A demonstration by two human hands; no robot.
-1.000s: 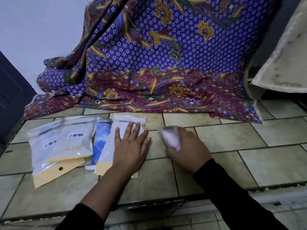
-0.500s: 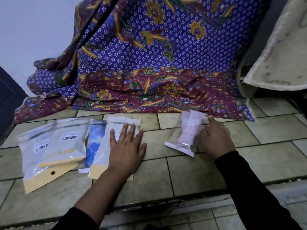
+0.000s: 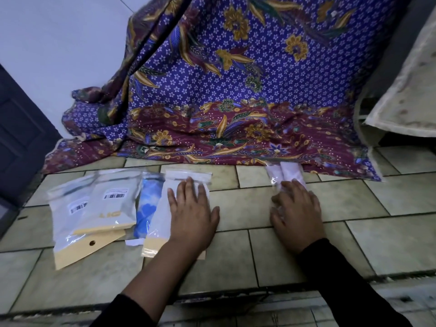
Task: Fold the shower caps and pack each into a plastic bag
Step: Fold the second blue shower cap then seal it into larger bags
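My right hand (image 3: 296,210) lies flat on a clear plastic bag with a folded pink shower cap (image 3: 286,174) inside, pressing it onto the tiled floor near the cloth's hem. My left hand (image 3: 192,212) rests palm down, fingers spread, on a white and tan plastic bag (image 3: 165,208). Left of it lie a bag with a blue shower cap (image 3: 147,204) and two barcode-labelled bags (image 3: 111,204), (image 3: 70,220), overlapping in a row.
A purple and maroon floral cloth (image 3: 236,102) hangs behind and spreads onto the tiled floor (image 3: 247,244). A dark door (image 3: 18,138) stands at the left, a pale mattress edge (image 3: 405,95) at the right. A step edge runs along the near side.
My right hand carried the bag with the pink cap from the middle out to the right and laid it flat on the floor. My left hand stayed on its bag.
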